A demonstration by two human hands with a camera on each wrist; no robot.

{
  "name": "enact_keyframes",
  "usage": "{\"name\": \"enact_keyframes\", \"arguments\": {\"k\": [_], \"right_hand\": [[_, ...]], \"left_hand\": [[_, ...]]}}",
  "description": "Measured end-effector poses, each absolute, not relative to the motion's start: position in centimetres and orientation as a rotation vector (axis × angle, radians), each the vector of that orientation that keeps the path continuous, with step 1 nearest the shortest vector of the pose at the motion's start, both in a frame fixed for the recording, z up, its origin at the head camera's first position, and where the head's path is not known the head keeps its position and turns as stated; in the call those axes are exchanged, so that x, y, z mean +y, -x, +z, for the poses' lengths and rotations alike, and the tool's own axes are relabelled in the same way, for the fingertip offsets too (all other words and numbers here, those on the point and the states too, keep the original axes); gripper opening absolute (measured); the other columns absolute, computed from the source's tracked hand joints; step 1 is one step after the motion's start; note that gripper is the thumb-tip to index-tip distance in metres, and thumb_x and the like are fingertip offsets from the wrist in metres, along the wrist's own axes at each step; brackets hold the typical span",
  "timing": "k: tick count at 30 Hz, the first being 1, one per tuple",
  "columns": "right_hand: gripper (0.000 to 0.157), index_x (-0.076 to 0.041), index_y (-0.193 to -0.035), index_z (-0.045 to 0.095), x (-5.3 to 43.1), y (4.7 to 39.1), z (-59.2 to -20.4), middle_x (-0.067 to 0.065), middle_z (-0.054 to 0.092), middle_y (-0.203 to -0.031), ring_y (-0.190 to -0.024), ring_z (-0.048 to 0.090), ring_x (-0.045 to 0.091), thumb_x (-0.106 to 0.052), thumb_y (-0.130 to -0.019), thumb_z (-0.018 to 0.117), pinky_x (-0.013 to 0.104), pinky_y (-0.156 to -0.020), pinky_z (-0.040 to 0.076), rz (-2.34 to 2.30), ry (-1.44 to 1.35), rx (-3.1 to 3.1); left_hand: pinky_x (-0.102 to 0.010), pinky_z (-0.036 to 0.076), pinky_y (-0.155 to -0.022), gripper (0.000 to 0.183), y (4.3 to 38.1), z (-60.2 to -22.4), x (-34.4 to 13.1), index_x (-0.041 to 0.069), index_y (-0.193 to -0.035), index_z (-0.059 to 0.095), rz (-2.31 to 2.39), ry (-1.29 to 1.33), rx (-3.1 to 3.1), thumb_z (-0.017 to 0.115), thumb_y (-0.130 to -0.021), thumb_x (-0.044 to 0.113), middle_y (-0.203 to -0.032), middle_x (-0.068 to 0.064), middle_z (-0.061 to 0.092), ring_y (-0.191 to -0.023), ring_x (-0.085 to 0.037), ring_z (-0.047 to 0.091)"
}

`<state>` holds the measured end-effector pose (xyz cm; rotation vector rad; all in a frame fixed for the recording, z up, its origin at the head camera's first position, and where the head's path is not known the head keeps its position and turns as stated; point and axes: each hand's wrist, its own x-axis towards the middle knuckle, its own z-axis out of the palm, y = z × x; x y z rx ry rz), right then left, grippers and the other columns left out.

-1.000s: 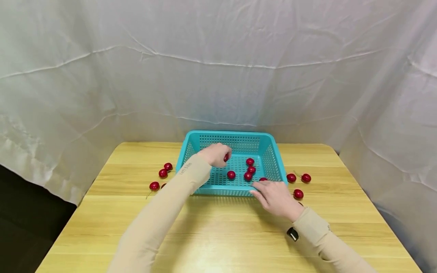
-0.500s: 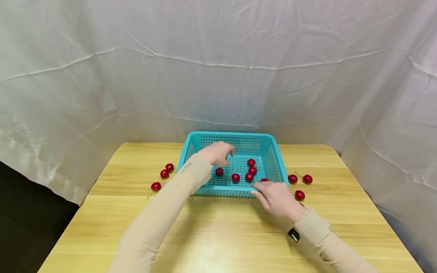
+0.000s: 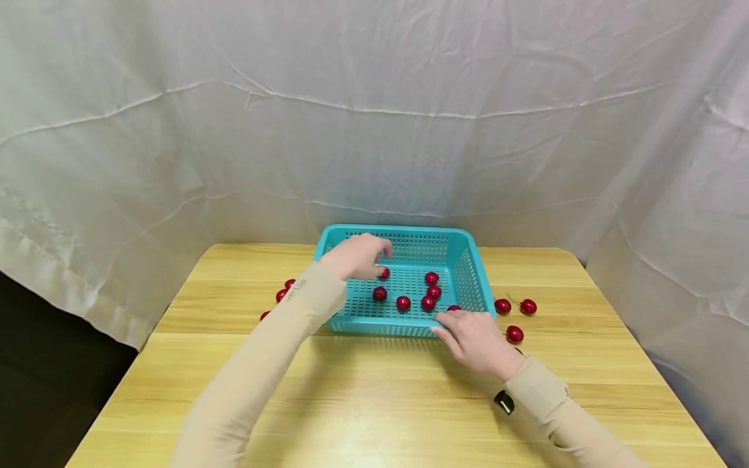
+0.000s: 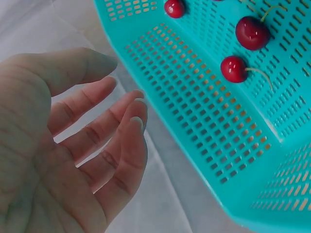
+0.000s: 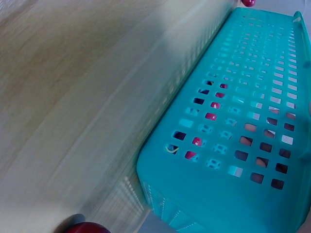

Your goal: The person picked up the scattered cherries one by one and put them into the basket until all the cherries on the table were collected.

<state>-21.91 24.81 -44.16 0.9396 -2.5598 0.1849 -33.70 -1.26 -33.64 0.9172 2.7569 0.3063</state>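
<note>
A turquoise plastic basket (image 3: 386,328) stands at the back middle of the table, with several red cherries (image 3: 403,303) on its slotted floor. Over its left part hovers my left hand (image 3: 357,255). The left wrist view shows that hand (image 4: 82,131) empty, fingers loosely bent and thumb apart, beside the basket's rim (image 4: 170,155). One cherry (image 3: 383,273) appears just by its fingertips in the head view. My right hand (image 3: 474,339) grips the near rim close to the right corner, fingers over the inside and thumb outside. Through the wall holes, its fingers (image 5: 246,141) show in the right wrist view.
Several stemmed cherries (image 3: 515,334) lie on the wooden table (image 3: 374,403) right of the basket. More cherries (image 3: 281,295) lie to its left, partly behind the left sleeve (image 3: 275,344). A pale cloth curtain (image 3: 374,149) hangs behind the table and at both sides.
My left hand has let go of a cherry, which now lies on the basket floor, and has drawn back to the left. The right hand keeps its place on the rim.
</note>
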Motion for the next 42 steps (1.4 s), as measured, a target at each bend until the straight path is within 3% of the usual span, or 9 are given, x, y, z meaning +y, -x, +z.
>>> {"name": "enact_keyframes", "arguments": {"k": [13, 20, 33, 42], "right_hand": [[0.016, -0.015, -0.102, 0.071, 24.8, 22.2, -44.1, -0.002, 0.075, -0.082, -0.068, 0.069, 0.014, -0.029, -0.096, 0.065, 0.022, -0.049, 0.045, 0.172, -0.931, -2.58], [0.016, -0.015, -0.103, 0.07, 24.9, 22.1, -44.3, -0.003, 0.073, -0.08, -0.065, 0.067, 0.012, -0.028, -0.097, 0.064, 0.018, -0.047, 0.039, 0.187, -0.935, -2.586], [0.017, -0.013, -0.101, 0.07, 24.7, 22.2, -43.9, -0.002, 0.073, -0.078, -0.063, 0.066, 0.013, -0.027, -0.098, 0.063, 0.019, -0.046, 0.04, 0.194, -0.956, -2.552], [0.015, -0.014, -0.1, 0.069, 24.7, 22.3, -44.1, -0.003, 0.07, -0.074, -0.059, 0.062, 0.011, -0.027, -0.097, 0.064, 0.016, -0.046, 0.034, 0.204, -0.952, -2.566]], "left_hand": [[-0.043, 0.054, -0.095, 0.036, 32.4, -33.8, -6.8, 0.014, -0.131, 0.06, 0.463, -0.91, 2.901, 0.064, -0.096, 0.02, -0.12, -0.008, 0.067, -0.111, -0.026, 0.063], [-0.043, 0.055, -0.088, 0.036, 30.7, -33.4, -9.4, 0.012, -0.13, 0.061, 0.511, -0.915, 2.976, 0.065, -0.095, 0.019, -0.115, -0.009, 0.067, -0.098, -0.026, 0.064], [-0.049, 0.057, -0.085, 0.038, 28.9, -35.6, -14.2, 0.006, -0.128, 0.061, 0.587, -0.68, 3.247, 0.063, -0.094, 0.022, -0.126, -0.015, 0.066, -0.099, -0.034, 0.067], [-0.05, 0.057, -0.074, 0.035, 27.3, -38.2, -17.2, 0.004, -0.122, 0.064, 0.575, -0.697, 3.452, 0.066, -0.09, 0.016, -0.119, -0.016, 0.068, -0.097, -0.037, 0.066]]}}
